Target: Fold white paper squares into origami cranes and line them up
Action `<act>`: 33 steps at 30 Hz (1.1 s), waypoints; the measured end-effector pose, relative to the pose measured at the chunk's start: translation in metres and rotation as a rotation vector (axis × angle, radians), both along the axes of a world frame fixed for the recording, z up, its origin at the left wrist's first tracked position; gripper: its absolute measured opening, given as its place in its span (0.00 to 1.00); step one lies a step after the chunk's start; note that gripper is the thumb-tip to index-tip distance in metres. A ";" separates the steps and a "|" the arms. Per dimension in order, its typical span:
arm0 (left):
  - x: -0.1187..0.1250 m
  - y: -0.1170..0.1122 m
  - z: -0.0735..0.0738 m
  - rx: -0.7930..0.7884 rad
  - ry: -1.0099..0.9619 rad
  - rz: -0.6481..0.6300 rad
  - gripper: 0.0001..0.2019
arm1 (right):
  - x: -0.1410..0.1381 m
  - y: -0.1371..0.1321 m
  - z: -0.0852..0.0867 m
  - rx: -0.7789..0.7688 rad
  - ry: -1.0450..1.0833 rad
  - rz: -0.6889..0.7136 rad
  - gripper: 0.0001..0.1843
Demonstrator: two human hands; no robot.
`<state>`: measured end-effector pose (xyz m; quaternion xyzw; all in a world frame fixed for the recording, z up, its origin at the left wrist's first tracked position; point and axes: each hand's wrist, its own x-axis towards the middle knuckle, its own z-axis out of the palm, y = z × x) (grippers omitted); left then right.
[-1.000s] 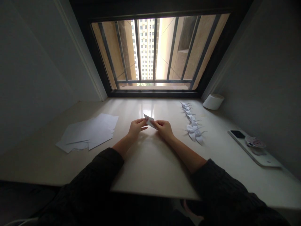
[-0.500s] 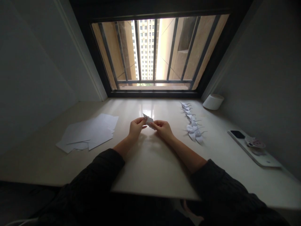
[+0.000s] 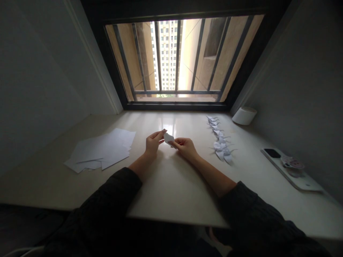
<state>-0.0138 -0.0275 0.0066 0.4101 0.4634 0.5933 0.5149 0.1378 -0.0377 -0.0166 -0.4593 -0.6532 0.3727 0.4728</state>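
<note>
Above the pale sill, a small piece of folded white paper (image 3: 168, 139) is held between my two hands. My right hand (image 3: 187, 148) pinches its lower right end between thumb and fingers. At the paper's upper left tip, the thumb and fingers of my left hand (image 3: 153, 143) are pressed together; what they grip there is very small. Off to the right lies a row of several white folded paper cranes (image 3: 220, 145) with thin pointed ends. On the left, loose sheets of white paper (image 3: 107, 150) overlap in a pile.
A white phone (image 3: 291, 171) with a round grip on its back lies at the right. A white cylindrical object (image 3: 244, 116) stands in the far right corner. Behind the sill (image 3: 163, 192) is a dark-framed window (image 3: 174, 106) with bars outside.
My left hand has shifted slightly left, its fingertips now at the paper's upper tip. The pointed flap that stuck up at the left no longer shows. My right hand keeps its hold.
</note>
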 end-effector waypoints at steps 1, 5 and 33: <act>0.000 0.000 0.001 -0.022 -0.028 0.006 0.20 | 0.000 0.000 0.000 0.002 0.002 0.011 0.19; 0.001 -0.003 0.005 -0.072 -0.121 0.058 0.19 | -0.002 0.002 -0.001 -0.023 0.044 0.047 0.19; 0.006 -0.007 0.001 -0.060 0.043 -0.128 0.17 | -0.004 0.001 -0.001 0.022 0.116 0.033 0.19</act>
